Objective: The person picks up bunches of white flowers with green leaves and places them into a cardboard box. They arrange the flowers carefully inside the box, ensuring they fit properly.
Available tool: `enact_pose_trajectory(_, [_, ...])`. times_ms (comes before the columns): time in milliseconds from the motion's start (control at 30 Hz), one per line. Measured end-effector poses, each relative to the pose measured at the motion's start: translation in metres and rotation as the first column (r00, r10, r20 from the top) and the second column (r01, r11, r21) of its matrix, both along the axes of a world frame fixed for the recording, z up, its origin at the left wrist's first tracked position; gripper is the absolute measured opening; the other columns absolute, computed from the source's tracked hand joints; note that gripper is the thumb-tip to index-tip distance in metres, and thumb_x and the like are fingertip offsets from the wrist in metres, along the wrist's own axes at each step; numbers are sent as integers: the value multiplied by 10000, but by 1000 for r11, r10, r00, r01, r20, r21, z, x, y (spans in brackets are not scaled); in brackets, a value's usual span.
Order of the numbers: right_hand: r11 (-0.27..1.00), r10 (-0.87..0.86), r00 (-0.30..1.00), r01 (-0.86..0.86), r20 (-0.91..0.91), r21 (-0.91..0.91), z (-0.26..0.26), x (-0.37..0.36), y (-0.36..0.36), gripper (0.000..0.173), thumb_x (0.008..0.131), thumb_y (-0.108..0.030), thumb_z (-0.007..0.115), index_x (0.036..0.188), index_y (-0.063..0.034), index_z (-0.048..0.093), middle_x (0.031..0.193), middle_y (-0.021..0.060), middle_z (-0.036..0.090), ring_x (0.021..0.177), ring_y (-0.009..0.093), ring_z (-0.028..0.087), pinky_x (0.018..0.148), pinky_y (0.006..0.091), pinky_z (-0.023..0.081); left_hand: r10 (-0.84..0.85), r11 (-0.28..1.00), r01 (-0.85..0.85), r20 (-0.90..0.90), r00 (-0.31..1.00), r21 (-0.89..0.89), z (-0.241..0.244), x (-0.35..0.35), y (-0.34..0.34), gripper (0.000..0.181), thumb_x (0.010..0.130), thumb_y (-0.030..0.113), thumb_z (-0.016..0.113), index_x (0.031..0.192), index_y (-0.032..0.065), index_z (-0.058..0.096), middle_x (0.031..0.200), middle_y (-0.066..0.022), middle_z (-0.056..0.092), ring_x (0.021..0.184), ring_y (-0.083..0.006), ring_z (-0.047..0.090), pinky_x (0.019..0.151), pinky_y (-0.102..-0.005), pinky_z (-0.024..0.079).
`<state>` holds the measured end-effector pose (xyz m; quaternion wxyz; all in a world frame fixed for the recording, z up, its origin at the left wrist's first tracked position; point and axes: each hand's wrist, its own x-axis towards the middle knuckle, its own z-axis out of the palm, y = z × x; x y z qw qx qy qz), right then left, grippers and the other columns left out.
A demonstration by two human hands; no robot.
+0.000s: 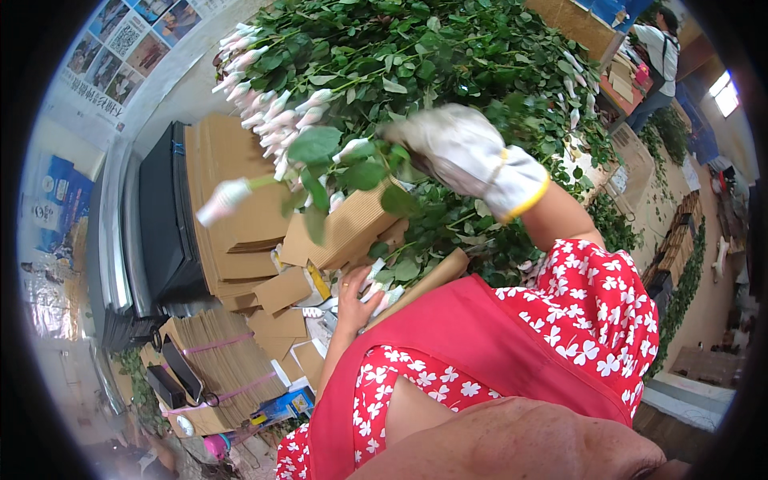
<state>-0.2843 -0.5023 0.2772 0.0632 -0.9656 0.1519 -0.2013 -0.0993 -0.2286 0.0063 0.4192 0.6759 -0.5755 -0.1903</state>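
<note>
My right hand [450,150], in a white work glove with a yellow cuff edge, is closed on leafy rose stems. From it one rose [225,199], its bud in a white net sleeve, points left over the cardboard, slightly blurred. Beyond the hand lies a large heap of roses [372,54], most buds sleeved in white at its left edge. My bare left hand [354,297] rests beside sleeved buds [384,294] near my apron; its fingers touch them, and whether they grip is not clear. Corrugated cardboard [345,225] stands between the two hands.
Flat cardboard sheets [234,180] stand at left beside black boards [174,222]. Below are bundled cardboard [228,360], a blue-and-yellow package [285,405] and loose cardboard pieces [282,291]. A person [657,60] stands at the far upper right near a table. Greenery lies along the floor at right.
</note>
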Motion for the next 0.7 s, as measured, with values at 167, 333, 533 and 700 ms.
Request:
enact_pose_trajectory(167, [958,237,670,-39,-704,285,-59,-19,-5,235,867,-208,578,1060,-106,665,981,178,711,925,389,683,762,481,546,156,948,-90,-199,967,304,-7,1,8,615,714,191,821,1278,73,609,1279,-153,617,1222,-357,535,1044,-431,435])
enact_pose_trajectory(333, [971,28,673,157,-739,180,-220,-52,-23,316,823,-128,606,1127,-59,662,1036,197,711,953,384,696,776,476,566,24,994,-26,24,999,107,0,1,-6,612,711,199,822,1280,86,627,1291,-142,618,1237,-346,514,1073,-441,393])
enact_pose_trajectory(533, [990,-44,672,129,-739,59,-161,-38,-10,255,773,-112,670,1021,-65,700,974,173,726,885,355,718,728,449,587,37,995,-40,36,999,88,14,-1,4,613,701,164,828,1271,63,628,1265,-136,629,1179,-343,526,1039,-431,389])
enact_pose_trajectory(700, [993,-76,756,120,-650,24,-159,-47,-5,217,814,-111,623,1012,-55,693,941,190,719,866,368,712,710,473,581,78,986,-109,237,968,122,25,-7,-2,571,697,229,840,1227,120,660,1334,-133,567,1197,-336,502,1027,-459,387])
